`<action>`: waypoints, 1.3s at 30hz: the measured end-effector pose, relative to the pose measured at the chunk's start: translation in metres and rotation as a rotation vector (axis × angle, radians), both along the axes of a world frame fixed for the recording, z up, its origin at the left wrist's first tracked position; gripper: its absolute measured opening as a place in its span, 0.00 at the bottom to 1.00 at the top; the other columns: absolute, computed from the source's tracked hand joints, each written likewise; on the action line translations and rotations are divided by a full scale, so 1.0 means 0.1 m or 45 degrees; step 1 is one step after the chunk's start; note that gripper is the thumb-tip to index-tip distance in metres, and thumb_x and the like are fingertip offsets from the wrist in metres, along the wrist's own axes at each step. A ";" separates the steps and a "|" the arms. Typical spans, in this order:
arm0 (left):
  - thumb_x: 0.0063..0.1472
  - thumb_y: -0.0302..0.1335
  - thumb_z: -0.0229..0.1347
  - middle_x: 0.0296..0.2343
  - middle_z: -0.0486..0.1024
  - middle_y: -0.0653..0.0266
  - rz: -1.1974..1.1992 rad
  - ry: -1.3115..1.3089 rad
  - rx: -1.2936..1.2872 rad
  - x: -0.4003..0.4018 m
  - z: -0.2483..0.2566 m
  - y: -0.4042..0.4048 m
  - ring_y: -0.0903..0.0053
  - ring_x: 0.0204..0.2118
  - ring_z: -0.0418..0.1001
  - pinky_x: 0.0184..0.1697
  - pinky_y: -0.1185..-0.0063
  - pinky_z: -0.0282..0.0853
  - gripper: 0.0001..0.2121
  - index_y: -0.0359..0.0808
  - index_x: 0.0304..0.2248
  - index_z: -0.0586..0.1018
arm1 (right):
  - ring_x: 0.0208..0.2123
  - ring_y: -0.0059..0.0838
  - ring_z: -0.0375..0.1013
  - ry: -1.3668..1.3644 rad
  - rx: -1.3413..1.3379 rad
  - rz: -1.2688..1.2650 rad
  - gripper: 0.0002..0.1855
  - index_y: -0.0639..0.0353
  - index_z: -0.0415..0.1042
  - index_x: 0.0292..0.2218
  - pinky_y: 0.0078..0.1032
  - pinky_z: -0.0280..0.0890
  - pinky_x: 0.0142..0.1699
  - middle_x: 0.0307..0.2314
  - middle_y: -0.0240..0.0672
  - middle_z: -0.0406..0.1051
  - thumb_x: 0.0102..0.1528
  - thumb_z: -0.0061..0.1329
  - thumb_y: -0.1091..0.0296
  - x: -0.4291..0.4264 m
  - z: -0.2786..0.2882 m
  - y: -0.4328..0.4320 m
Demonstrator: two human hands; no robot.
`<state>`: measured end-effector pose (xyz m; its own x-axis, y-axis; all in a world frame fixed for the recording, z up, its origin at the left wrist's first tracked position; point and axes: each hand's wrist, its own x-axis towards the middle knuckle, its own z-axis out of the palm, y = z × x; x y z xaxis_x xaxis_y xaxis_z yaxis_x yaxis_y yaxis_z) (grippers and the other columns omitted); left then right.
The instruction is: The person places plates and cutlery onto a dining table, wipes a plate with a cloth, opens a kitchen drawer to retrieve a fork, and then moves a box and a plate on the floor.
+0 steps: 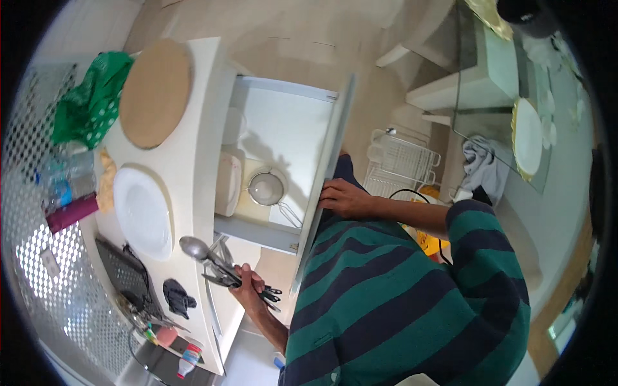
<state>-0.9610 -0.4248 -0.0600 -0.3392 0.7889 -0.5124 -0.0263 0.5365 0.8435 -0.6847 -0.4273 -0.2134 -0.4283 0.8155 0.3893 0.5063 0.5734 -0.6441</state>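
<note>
My left hand (247,285) grips a bunch of metal kitchen utensils (219,265) beside the drawer's near end. A large spoon (194,247) with a rounded metal bowl leads the bunch, and dark handles stick out behind my fingers. My right hand (345,198) lies with its fingers over the top edge of the drawer front (333,144). Inside the pulled-out white drawer (285,111) are a round mesh strainer (266,189), a wire utensil (290,215), a pale yellowish board or sheet (252,210) and a white container (229,184).
On the countertop (181,183) stand a white oval plate (142,212), a round brown board (155,94), a green bag (94,99) and a black cloth (178,298). Behind me are a wire dish rack (408,154) and a glass table (487,125).
</note>
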 end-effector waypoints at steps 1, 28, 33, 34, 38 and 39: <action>0.51 0.25 0.54 0.09 0.61 0.70 0.016 -0.028 0.007 -0.01 -0.01 0.00 0.89 0.07 0.51 0.09 0.88 0.46 0.08 0.38 0.22 0.65 | 0.41 0.35 0.60 0.034 0.080 0.036 0.13 0.57 0.65 0.32 0.31 0.55 0.44 0.33 0.36 0.60 0.39 0.43 0.73 -0.02 0.00 0.02; 0.52 0.28 0.53 0.06 0.53 0.74 -0.273 -0.106 0.253 0.45 -0.02 0.57 0.89 0.05 0.49 0.06 0.88 0.45 0.10 0.40 0.23 0.62 | 0.40 0.31 0.56 0.082 0.098 0.063 0.15 0.56 0.66 0.31 0.32 0.56 0.41 0.32 0.33 0.57 0.37 0.47 0.74 -0.89 0.11 1.21; 0.53 0.29 0.53 0.07 0.52 0.75 -0.190 -0.055 0.126 0.47 0.01 0.54 0.90 0.08 0.50 0.09 0.89 0.45 0.09 0.39 0.24 0.63 | 0.41 0.32 0.55 0.030 0.191 0.007 0.18 0.56 0.65 0.34 0.32 0.55 0.38 0.33 0.34 0.57 0.36 0.47 0.74 -1.00 0.12 1.38; 0.53 0.29 0.53 0.08 0.52 0.75 -0.205 -0.095 0.133 0.47 0.02 0.54 0.91 0.08 0.50 0.10 0.89 0.45 0.09 0.38 0.24 0.64 | 0.41 0.32 0.55 0.021 0.160 0.024 0.18 0.57 0.64 0.34 0.32 0.55 0.37 0.33 0.34 0.57 0.36 0.47 0.75 -1.02 0.12 1.41; 0.52 0.29 0.53 0.08 0.53 0.75 -0.210 -0.070 0.106 0.48 0.04 0.57 0.90 0.08 0.50 0.10 0.89 0.45 0.09 0.39 0.24 0.64 | 0.44 0.33 0.55 -0.026 0.028 0.108 0.16 0.59 0.63 0.33 0.32 0.55 0.39 0.35 0.35 0.57 0.37 0.45 0.73 -1.12 0.13 1.52; 0.52 0.29 0.54 0.08 0.53 0.75 -0.221 -0.064 0.115 0.48 0.04 0.58 0.90 0.08 0.50 0.10 0.89 0.45 0.09 0.39 0.23 0.64 | 0.44 0.33 0.55 -0.013 0.051 0.095 0.16 0.59 0.63 0.33 0.32 0.55 0.39 0.35 0.35 0.57 0.37 0.45 0.73 -1.14 0.12 1.55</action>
